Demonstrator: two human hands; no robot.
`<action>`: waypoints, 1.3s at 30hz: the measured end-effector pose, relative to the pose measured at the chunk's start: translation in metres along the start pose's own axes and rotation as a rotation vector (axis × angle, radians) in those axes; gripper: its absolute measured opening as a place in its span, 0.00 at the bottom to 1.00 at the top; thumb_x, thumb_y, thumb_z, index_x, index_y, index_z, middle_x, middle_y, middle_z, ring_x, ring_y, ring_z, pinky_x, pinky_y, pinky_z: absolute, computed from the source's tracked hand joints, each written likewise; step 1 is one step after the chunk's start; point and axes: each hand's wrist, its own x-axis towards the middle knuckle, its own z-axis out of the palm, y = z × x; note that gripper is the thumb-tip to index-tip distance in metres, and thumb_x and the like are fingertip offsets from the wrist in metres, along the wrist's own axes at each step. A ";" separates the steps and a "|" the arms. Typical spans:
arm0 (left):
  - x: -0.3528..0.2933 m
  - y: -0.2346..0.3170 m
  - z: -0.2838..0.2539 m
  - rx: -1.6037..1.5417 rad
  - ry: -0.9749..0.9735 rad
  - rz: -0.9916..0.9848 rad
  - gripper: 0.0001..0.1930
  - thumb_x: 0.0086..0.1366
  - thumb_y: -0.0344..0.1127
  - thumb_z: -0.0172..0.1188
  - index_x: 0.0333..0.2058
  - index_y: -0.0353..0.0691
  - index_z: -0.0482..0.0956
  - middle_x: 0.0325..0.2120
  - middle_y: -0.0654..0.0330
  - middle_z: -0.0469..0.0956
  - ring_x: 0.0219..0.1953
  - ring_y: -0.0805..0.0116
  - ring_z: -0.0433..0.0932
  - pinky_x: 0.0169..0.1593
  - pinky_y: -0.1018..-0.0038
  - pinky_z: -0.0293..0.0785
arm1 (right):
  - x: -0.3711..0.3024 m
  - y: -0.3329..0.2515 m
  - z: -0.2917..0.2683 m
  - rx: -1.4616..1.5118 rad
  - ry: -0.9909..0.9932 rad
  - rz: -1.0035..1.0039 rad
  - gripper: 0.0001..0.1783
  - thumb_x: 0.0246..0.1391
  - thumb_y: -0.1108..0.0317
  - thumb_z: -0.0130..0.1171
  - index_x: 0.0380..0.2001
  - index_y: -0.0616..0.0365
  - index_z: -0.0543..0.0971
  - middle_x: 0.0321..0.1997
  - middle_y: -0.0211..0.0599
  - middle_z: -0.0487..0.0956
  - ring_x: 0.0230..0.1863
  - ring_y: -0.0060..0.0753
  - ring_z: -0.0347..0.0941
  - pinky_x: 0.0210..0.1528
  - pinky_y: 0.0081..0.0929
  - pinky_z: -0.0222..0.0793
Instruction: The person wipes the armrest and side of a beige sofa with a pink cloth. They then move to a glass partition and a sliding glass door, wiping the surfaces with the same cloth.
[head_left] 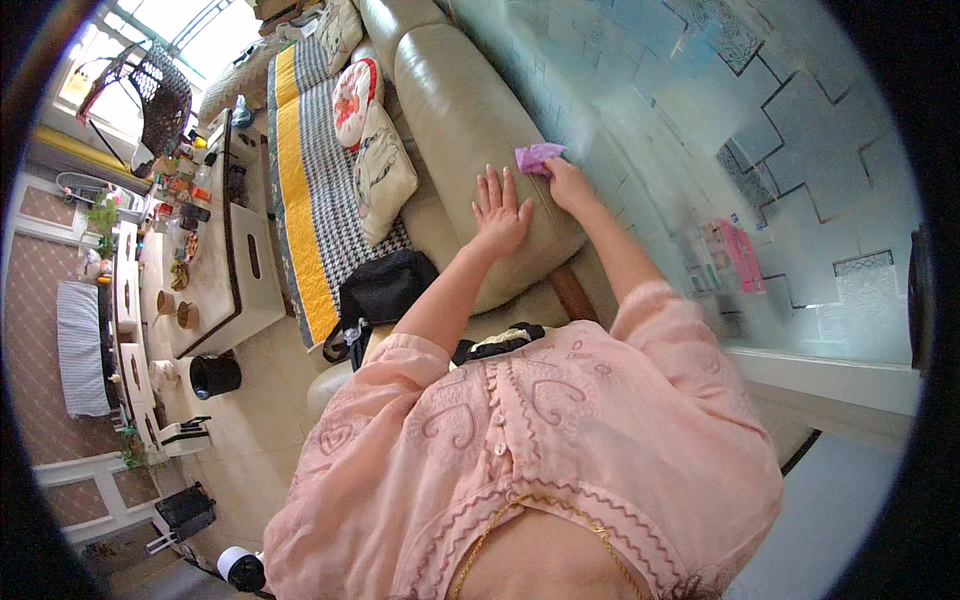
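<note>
Centre frame: left hand (499,212) flat, fingers spread, on the beige sofa back (450,110), right hand (568,184) clenched on a purple cloth (536,156) at its wall-side edge, cushions (378,170) and black bag (385,288) left of them, right fingers hidden by cloth.

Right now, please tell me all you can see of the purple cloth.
The purple cloth is small, soft and crumpled, its colour between pink and violet. The right hand grips it, bunched, and presses it on the top of the beige sofa backrest, beside the patterned glass wall. Part of it is hidden under the fingers.
</note>
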 end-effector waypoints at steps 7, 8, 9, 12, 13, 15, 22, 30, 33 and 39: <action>0.001 0.000 -0.009 -0.009 -0.057 -0.016 0.39 0.63 0.58 0.40 0.64 0.48 0.33 0.64 0.56 0.22 0.66 0.54 0.22 0.62 0.46 0.31 | -0.124 -0.047 -0.039 0.022 0.023 0.006 0.18 0.48 0.80 0.42 0.44 0.64 0.70 0.51 0.54 0.69 0.52 0.56 0.64 0.52 0.40 0.62; 0.001 0.000 -0.008 -0.011 -0.072 -0.018 0.39 0.63 0.58 0.40 0.64 0.48 0.33 0.64 0.56 0.22 0.66 0.54 0.22 0.62 0.46 0.31 | -0.131 -0.053 -0.041 0.014 0.051 0.009 0.18 0.48 0.81 0.42 0.44 0.64 0.70 0.51 0.54 0.69 0.52 0.56 0.64 0.53 0.40 0.62; -0.001 0.001 -0.007 -0.012 -0.068 -0.020 0.39 0.63 0.58 0.40 0.64 0.48 0.33 0.64 0.56 0.22 0.66 0.54 0.22 0.62 0.46 0.31 | -0.132 -0.049 -0.037 0.001 0.070 -0.004 0.19 0.47 0.81 0.42 0.45 0.64 0.70 0.52 0.54 0.68 0.53 0.56 0.63 0.54 0.40 0.62; -0.001 0.002 -0.005 -0.016 -0.055 -0.030 0.39 0.62 0.59 0.40 0.64 0.49 0.33 0.64 0.57 0.22 0.66 0.54 0.21 0.62 0.46 0.31 | -0.120 -0.036 -0.025 -0.007 0.071 -0.019 0.19 0.47 0.81 0.43 0.45 0.63 0.70 0.53 0.54 0.68 0.54 0.56 0.63 0.55 0.40 0.61; -0.002 0.001 -0.006 -0.016 -0.049 -0.037 0.40 0.62 0.59 0.40 0.64 0.49 0.33 0.65 0.57 0.22 0.66 0.54 0.21 0.62 0.46 0.31 | -0.107 -0.039 -0.028 0.014 0.033 -0.009 0.19 0.47 0.81 0.43 0.45 0.63 0.71 0.53 0.54 0.68 0.54 0.56 0.63 0.55 0.40 0.61; -0.002 -0.002 -0.006 -0.011 -0.047 -0.051 0.40 0.62 0.60 0.40 0.64 0.50 0.33 0.65 0.57 0.22 0.66 0.55 0.21 0.62 0.46 0.30 | -0.079 -0.035 -0.025 0.033 -0.003 -0.011 0.19 0.47 0.80 0.43 0.45 0.63 0.71 0.51 0.55 0.69 0.52 0.55 0.64 0.53 0.40 0.62; 0.005 -0.005 0.001 -0.003 -0.034 -0.018 0.39 0.62 0.61 0.38 0.64 0.51 0.34 0.65 0.57 0.22 0.66 0.56 0.21 0.62 0.46 0.29 | -0.018 -0.008 -0.010 -0.045 -0.020 -0.077 0.16 0.47 0.79 0.41 0.40 0.61 0.73 0.42 0.55 0.73 0.46 0.57 0.67 0.48 0.43 0.64; 0.002 -0.050 -0.014 -0.454 -0.024 0.265 0.32 0.59 0.29 0.50 0.62 0.45 0.50 0.65 0.54 0.36 0.67 0.55 0.32 0.65 0.61 0.35 | -0.099 -0.060 -0.031 -0.051 -0.055 -0.214 0.16 0.45 0.80 0.41 0.39 0.62 0.72 0.44 0.52 0.71 0.47 0.56 0.66 0.48 0.44 0.63; -0.007 -0.050 -0.014 -0.545 0.024 0.273 0.31 0.57 0.23 0.49 0.61 0.42 0.54 0.64 0.53 0.41 0.67 0.57 0.36 0.66 0.67 0.37 | -0.085 -0.062 -0.023 -0.147 -0.070 -0.218 0.13 0.44 0.78 0.45 0.36 0.61 0.73 0.42 0.47 0.72 0.47 0.50 0.67 0.46 0.42 0.66; -0.020 -0.041 -0.019 -0.524 0.155 0.177 0.26 0.58 0.26 0.51 0.56 0.37 0.61 0.61 0.51 0.54 0.62 0.59 0.53 0.62 0.69 0.52 | 0.006 -0.068 0.005 -0.335 -0.222 -0.202 0.14 0.46 0.78 0.42 0.37 0.60 0.72 0.43 0.47 0.72 0.48 0.49 0.66 0.48 0.40 0.65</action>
